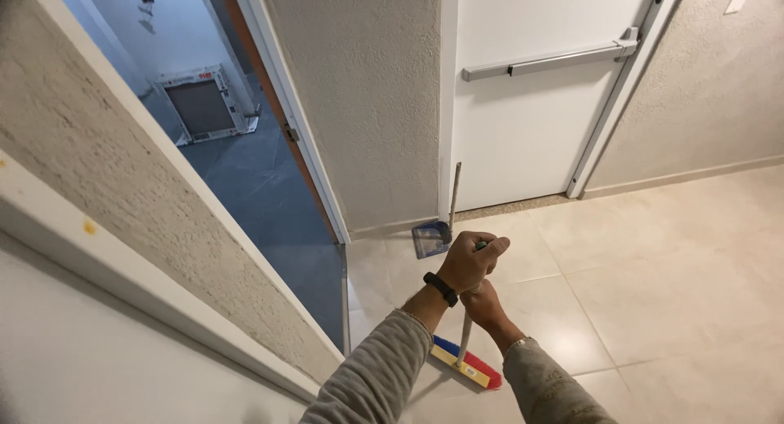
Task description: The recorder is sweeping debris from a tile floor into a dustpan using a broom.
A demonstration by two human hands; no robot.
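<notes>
Both my hands grip the pale handle of a broom (465, 340) that stands nearly upright on the beige tiled floor (653, 277). My left hand (469, 261), with a black band on its wrist, is closed around the top of the handle. Just below it, my right hand (485, 305) is closed on the same handle. The broom head (469, 365) is yellow with blue and red bristles and rests on the tiles by my arms. A blue dustpan (429, 238) with a long upright stick stands by the wall, a short way beyond my hands.
A white door with a grey push bar (555, 61) is straight ahead. On the left, an open doorway (269, 187) leads to a room with a dark blue-grey floor and a white-framed panel (200, 106). A rough plastered wall (122, 187) runs close on my left.
</notes>
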